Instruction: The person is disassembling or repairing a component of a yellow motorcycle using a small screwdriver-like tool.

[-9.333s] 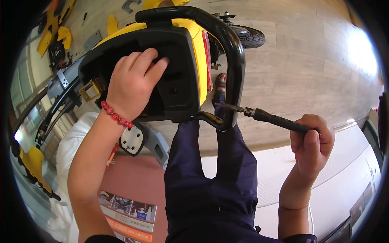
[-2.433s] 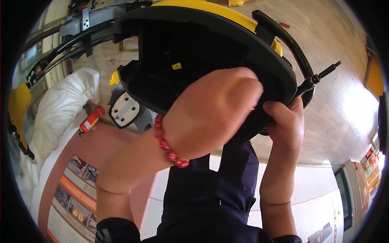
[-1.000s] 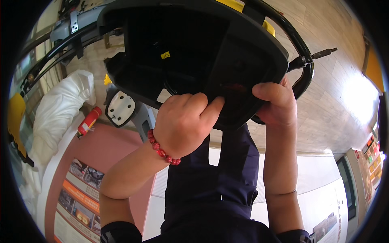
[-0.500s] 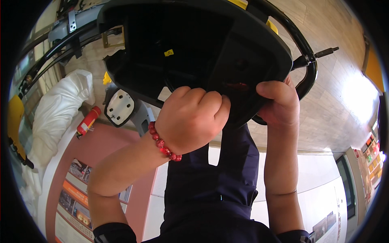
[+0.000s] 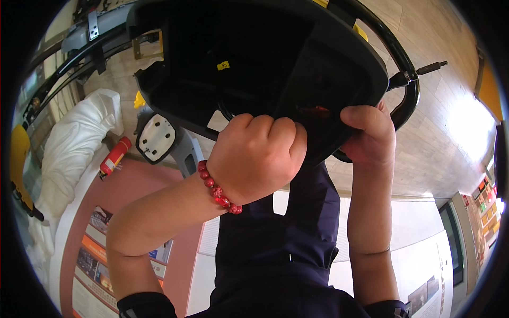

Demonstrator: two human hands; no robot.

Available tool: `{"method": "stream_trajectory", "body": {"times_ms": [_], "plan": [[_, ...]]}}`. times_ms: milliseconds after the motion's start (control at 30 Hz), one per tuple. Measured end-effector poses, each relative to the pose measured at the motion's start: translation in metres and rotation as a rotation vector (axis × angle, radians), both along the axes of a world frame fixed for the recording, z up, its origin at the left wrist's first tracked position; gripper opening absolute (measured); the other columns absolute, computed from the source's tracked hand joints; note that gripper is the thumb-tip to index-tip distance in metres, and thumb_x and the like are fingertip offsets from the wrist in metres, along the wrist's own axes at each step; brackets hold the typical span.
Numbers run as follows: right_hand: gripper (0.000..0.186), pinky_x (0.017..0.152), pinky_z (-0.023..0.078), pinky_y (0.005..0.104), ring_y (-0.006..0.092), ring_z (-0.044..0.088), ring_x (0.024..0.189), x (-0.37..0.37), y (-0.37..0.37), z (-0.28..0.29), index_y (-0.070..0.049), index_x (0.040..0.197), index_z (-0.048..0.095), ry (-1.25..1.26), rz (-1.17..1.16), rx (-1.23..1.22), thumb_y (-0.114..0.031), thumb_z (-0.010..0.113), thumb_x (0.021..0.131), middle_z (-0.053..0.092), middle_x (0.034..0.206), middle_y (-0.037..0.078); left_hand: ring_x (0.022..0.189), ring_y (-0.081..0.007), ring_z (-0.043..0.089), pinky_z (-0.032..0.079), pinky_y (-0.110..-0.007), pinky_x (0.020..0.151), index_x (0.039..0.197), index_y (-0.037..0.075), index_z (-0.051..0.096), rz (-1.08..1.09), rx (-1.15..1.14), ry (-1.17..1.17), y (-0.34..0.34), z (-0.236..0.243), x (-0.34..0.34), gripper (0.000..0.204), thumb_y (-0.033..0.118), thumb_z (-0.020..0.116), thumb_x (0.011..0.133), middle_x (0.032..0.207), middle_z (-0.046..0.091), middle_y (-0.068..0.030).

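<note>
A large, hollow black plastic shell (image 5: 249, 47) fills the upper middle, with a small yellow warning label (image 5: 223, 65) inside. My left hand (image 5: 257, 153), below a red bead bracelet (image 5: 217, 191), is closed at the shell's near edge, knuckles up; its fingertips are hidden. At the shell's near right corner, my right hand (image 5: 369, 130) grips the rim, thumb on top and fingers mostly hidden behind it. A small reddish glint shows in the dark recess between the hands.
A curved black tube frame (image 5: 408, 50) with a lever (image 5: 432, 68) rises beyond my right hand. To the left are a pale plate with holes (image 5: 156, 139), a red fire extinguisher (image 5: 115, 156) and a white-wrapped bundle (image 5: 79, 132). Wood-look floor (image 5: 435, 138) lies right.
The shell has shifted slightly right, and both hands have moved a little right with it. Their hold looks the same.
</note>
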State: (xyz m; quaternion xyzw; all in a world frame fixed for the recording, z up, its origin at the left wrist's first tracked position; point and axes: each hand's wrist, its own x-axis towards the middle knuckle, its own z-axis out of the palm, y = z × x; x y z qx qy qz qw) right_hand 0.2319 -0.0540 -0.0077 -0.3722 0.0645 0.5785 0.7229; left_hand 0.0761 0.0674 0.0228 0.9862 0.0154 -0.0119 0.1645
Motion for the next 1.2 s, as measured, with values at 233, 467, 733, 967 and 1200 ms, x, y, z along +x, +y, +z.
{"method": "stream_trajectory", "body": {"times_ms": [233, 467, 733, 967, 1200], "plan": [[0.047, 0.089, 0.054, 0.0352, 0.0233, 0.067, 0.096, -0.001, 0.0, 0.001, 0.005, 0.117, 0.062, 0.008, -0.005, -0.045, 0.002, 0.054, 0.071, 0.069, 0.106, 0.013, 0.056, -0.0166, 0.055, 0.045, -0.029, 0.049, 0.094, 0.006, 0.07, 0.158, -0.027, 0.018, -0.012, 0.003, 0.0, 0.027, 0.008, 0.069, 0.068, 0.068, 0.046, -0.0023], [0.049, 0.09, 0.054, 0.0355, 0.0239, 0.067, 0.098, -0.001, -0.002, -0.002, 0.005, 0.12, 0.06, 0.036, -0.013, -0.012, 0.002, 0.057, 0.071, 0.068, 0.109, 0.013, 0.051, -0.0219, 0.057, 0.046, -0.032, 0.046, 0.096, 0.008, 0.07, 0.383, -0.102, 0.117, -0.029, 0.009, 0.001, 0.015, 0.008, 0.07, 0.081, 0.063, 0.051, -0.0045], [0.052, 0.09, 0.053, 0.0352, 0.0239, 0.067, 0.1, -0.001, -0.004, -0.004, 0.003, 0.123, 0.059, 0.05, -0.013, -0.022, 0.002, 0.059, 0.071, 0.068, 0.111, 0.012, 0.053, -0.0189, 0.058, 0.048, -0.031, 0.047, 0.103, 0.006, 0.066, 0.546, -0.135, 0.084, -0.052, 0.002, -0.002, 0.025, 0.01, 0.066, 0.079, 0.064, 0.053, -0.003], [0.047, 0.09, 0.053, 0.0361, 0.0229, 0.066, 0.101, 0.0, -0.004, -0.007, 0.002, 0.122, 0.061, 0.054, -0.005, 0.014, -0.001, 0.062, 0.075, 0.068, 0.11, 0.011, 0.054, -0.0255, 0.06, 0.047, -0.035, 0.049, 0.089, 0.007, 0.069, 0.423, -0.145, 0.054, -0.03, 0.0, -0.001, 0.008, 0.005, 0.07, 0.081, 0.066, 0.059, -0.0065], [0.042, 0.088, 0.053, 0.035, 0.0211, 0.067, 0.098, 0.0, -0.002, -0.005, 0.002, 0.121, 0.061, 0.04, -0.015, 0.001, -0.004, 0.065, 0.08, 0.069, 0.108, 0.011, 0.055, -0.026, 0.061, 0.047, -0.034, 0.049, 0.098, 0.006, 0.067, 0.441, -0.237, 0.074, -0.033, 0.0, -0.003, 0.015, 0.005, 0.069, 0.084, 0.066, 0.059, -0.0077]]}}
